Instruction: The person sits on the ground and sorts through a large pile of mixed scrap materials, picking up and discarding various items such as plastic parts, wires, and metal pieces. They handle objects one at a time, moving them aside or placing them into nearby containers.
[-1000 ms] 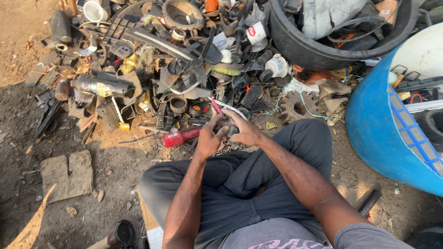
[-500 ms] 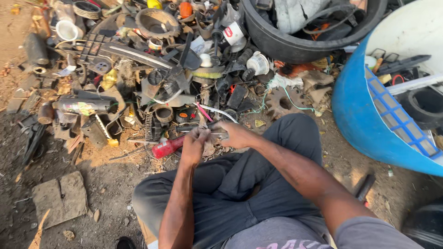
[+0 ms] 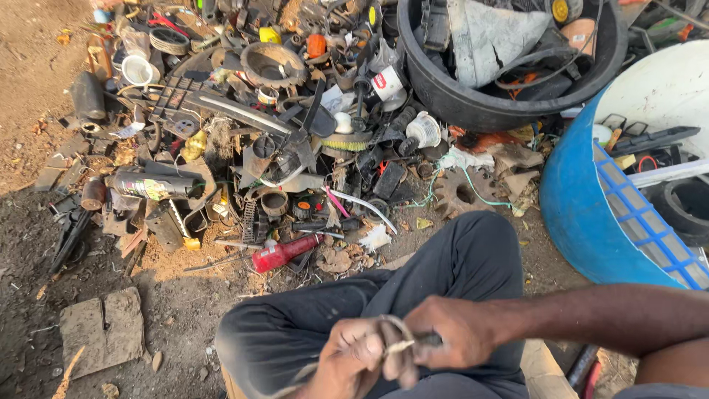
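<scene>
Grey wire [image 3: 395, 332] gripped by both closed hands, left [image 3: 354, 362] and right [image 3: 447, 332], lower centre over lap.

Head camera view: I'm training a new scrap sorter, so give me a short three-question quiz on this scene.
1. True or false: both hands grip the same thin wire-like piece over the lap.
2. What lies on the dirt nearest the knees? A) red cylindrical tool B) yellow cap C) white cup
3. Fill in: the big tub of scrap at the top is ____ in colour.

Key:
1. True: left hand and right hand hold the wire-like piece.
2. A: the red cylindrical tool.
3. Black: the tub, beside the blue barrel.
</scene>
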